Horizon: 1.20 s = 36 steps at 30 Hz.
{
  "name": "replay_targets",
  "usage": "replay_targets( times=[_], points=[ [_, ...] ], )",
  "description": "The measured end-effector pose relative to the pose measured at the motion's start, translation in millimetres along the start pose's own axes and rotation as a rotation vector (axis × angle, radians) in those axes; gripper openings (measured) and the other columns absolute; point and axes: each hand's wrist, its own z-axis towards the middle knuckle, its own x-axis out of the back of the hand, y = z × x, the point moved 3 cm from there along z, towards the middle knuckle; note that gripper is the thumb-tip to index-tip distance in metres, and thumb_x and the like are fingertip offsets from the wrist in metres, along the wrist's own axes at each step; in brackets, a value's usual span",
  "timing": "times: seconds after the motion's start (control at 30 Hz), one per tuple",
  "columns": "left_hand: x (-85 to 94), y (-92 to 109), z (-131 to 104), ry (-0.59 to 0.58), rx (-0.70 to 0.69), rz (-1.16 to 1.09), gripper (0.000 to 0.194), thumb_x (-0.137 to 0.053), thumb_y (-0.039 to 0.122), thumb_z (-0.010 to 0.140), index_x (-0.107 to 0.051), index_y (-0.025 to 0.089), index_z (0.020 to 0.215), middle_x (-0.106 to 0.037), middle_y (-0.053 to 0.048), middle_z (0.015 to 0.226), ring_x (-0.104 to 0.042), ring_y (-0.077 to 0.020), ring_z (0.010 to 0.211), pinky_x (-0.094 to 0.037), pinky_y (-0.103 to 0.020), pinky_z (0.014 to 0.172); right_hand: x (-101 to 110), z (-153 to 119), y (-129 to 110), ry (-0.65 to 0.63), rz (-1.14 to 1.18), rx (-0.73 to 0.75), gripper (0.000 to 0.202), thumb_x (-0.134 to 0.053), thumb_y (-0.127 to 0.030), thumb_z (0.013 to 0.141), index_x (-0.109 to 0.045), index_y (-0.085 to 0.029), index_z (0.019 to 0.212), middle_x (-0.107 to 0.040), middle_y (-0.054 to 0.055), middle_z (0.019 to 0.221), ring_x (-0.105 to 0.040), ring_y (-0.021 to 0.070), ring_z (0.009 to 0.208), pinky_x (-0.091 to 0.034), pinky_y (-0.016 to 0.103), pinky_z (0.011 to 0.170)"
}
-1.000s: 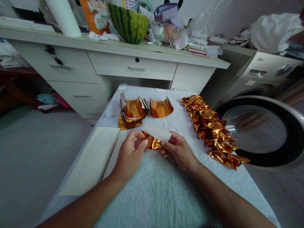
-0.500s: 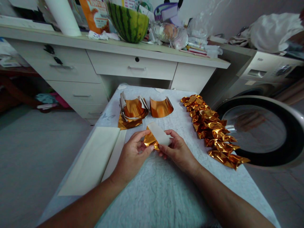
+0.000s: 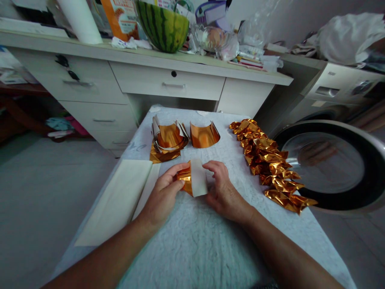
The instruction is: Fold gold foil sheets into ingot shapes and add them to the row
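A small folded piece of gold foil paper (image 3: 199,178), pale side showing on its right part and shiny gold on its left, is held above the cloth-covered table. My left hand (image 3: 164,192) pinches its gold end between thumb and fingers. At the pale right edge is my right hand (image 3: 224,190), fingers bent and apart, the index fingertip near the top corner. Behind them stand a stack of curved gold sheets (image 3: 169,138) and a single curved gold sheet (image 3: 204,135). A row of folded gold pieces (image 3: 261,154) runs down the right side.
Pale paper sheets (image 3: 116,200) lie on the table's left side. A white desk (image 3: 168,86) beyond carries half a watermelon (image 3: 164,30), an orange bag (image 3: 120,20) and plastic bags. An open washing machine door (image 3: 327,164) is at the right.
The folded piece has turned so its pale part stands nearly upright. My right hand's fingers have loosened from it, and my left hand has shifted slightly left.
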Motion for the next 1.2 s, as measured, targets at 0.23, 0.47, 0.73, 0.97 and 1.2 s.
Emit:
replay_targets(
  times=[0.23,0.47,0.73,0.97,1.2],
  points=[
    [1.2,-0.1,1.5,-0.014,0.015,0.194,0.035,-0.052,0.016,0.081,-0.063,0.019,0.115,-0.067,-0.007,0.119,-0.062,-0.0227,0.108,-0.047,-0.037,0.096,-1.7,-1.8,-3.9,-0.07,-0.226,0.099,0.04,-0.058,0.001,0.066,-0.053,-0.025,0.097,-0.048,0.005,0.122,-0.042,0.0263,0.113,-0.038,0.042,0.09],
    [-0.6,7.7,3.3,-0.054,-0.216,0.566,0.029,-0.049,0.016,0.085,-0.066,0.02,0.109,-0.063,-0.007,0.12,-0.057,-0.0221,0.118,-0.04,-0.041,0.108,-1.1,0.2,-12.6,-0.233,-0.205,0.176,0.023,-0.058,-0.001,0.078,-0.058,-0.021,0.089,-0.063,0.003,0.103,-0.048,0.022,0.102,-0.035,0.04,0.093],
    [-3.9,6.4,3.3,-0.102,-0.347,0.764,0.031,-0.044,0.009,0.088,-0.064,0.021,0.107,-0.064,-0.006,0.118,-0.059,-0.0199,0.114,-0.045,-0.04,0.105,-7.1,-0.3,-17.2,-0.307,-0.11,0.194,0.013,-0.055,-0.012,0.091,-0.062,-0.023,0.094,-0.067,0.004,0.099,-0.057,0.0208,0.097,-0.04,0.037,0.086],
    [-3.8,-0.4,6.0,-0.144,-0.411,0.952,0.034,-0.044,0.003,0.087,-0.063,0.019,0.109,-0.064,-0.007,0.116,-0.06,-0.0196,0.11,-0.048,-0.037,0.099,-9.4,2.2,-15.4,-0.277,0.039,0.178,0.014,-0.057,-0.009,0.088,-0.062,-0.022,0.09,-0.068,0.002,0.091,-0.061,0.0177,0.09,-0.044,0.033,0.084],
    [-2.0,0.8,3.5,-0.1,-0.461,1.245,0.031,-0.049,0.007,0.088,-0.067,0.02,0.109,-0.06,-0.009,0.118,-0.052,-0.0268,0.107,-0.046,-0.046,0.095,-8.9,1.4,-8.4,-0.236,0.06,0.039,0.007,-0.064,-0.015,0.087,-0.064,-0.022,0.084,-0.065,0.004,0.095,-0.058,0.02,0.097,-0.044,0.036,0.087]
  ],
)
